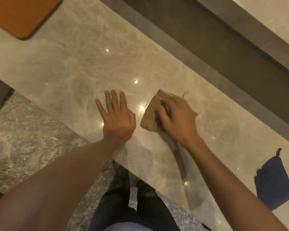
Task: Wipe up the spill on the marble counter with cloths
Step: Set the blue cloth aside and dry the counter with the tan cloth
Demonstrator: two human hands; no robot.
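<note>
Far left lies a flat orange rounded board (22, 15). On the pale polished marble counter (65, 64) the left hand (116, 117) rests flat, fingers spread, holding nothing. Just right, the right hand (177, 120) presses a crumpled tan cloth (151, 114), mid-wipe; next, probably sweep toward the droplets (141, 97) between them. A dark blue cloth (274, 180) waits near right.
</note>
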